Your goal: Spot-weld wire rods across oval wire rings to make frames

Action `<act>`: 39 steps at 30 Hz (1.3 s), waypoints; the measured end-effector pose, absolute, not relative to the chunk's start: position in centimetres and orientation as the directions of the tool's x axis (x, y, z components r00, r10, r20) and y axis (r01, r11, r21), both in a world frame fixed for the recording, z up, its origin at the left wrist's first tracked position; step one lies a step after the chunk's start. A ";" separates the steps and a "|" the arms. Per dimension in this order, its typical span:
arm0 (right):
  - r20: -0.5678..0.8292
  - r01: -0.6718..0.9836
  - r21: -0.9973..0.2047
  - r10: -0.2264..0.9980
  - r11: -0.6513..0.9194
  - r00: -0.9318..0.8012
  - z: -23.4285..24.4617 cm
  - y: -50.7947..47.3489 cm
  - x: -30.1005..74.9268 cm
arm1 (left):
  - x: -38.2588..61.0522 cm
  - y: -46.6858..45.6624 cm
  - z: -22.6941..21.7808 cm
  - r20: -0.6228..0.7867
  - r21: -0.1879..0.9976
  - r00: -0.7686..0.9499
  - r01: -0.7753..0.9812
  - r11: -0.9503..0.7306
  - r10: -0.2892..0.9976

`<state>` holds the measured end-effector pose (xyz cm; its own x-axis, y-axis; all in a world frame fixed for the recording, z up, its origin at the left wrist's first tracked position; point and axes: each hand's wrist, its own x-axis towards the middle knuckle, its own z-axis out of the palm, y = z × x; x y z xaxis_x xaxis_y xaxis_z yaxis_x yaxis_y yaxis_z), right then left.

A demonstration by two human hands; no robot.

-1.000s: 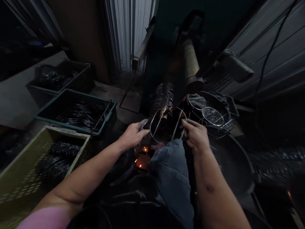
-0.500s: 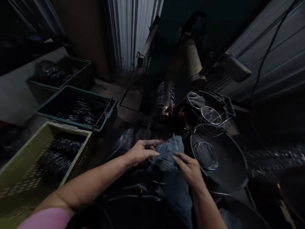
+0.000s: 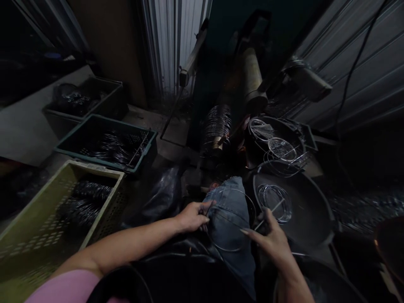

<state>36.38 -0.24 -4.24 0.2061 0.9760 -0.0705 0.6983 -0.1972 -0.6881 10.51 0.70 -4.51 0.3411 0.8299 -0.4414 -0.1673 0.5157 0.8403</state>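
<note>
My left hand (image 3: 193,217) pinches shut on the near-left edge of a wire ring (image 3: 233,251). My right hand (image 3: 274,239) clamps the ring's opposite side between thumb and fingers, forefinger stretched out. The ring lies flat over my denim-clad knee (image 3: 229,210), between both hands.

Just right of my right hand sits a dark round pan (image 3: 311,219) holding a small coil of wire hoops (image 3: 273,203). Beyond it, a second basin (image 3: 295,139) is heaped with wire frames, and a stack of rings (image 3: 216,125) hangs ahead of my knee.

Left of my left hand lies a black plastic bag (image 3: 164,194). Farther left is a yellow-green crate (image 3: 38,223) of dark coils, with a green crate (image 3: 74,145) of wire pieces behind it and a dim third crate (image 3: 109,90) beyond, its contents unclear.
</note>
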 end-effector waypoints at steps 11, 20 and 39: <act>0.139 0.763 -0.373 0.845 0.528 -0.517 3.1 -0.1 28.5 | 7.8 4.4 -0.6 -0.449 0.795 0.245 -0.330 0.509 0.859; -0.012 0.771 -0.336 0.816 0.541 -0.578 3.1 2.8 22.2 | 6.4 3.8 1.6 -0.421 0.772 0.213 -0.427 0.471 0.882; -0.074 0.781 -0.387 0.827 0.491 -0.557 5.4 6.8 23.7 | 8.2 7.8 2.6 -0.438 0.722 0.231 -0.485 0.493 0.869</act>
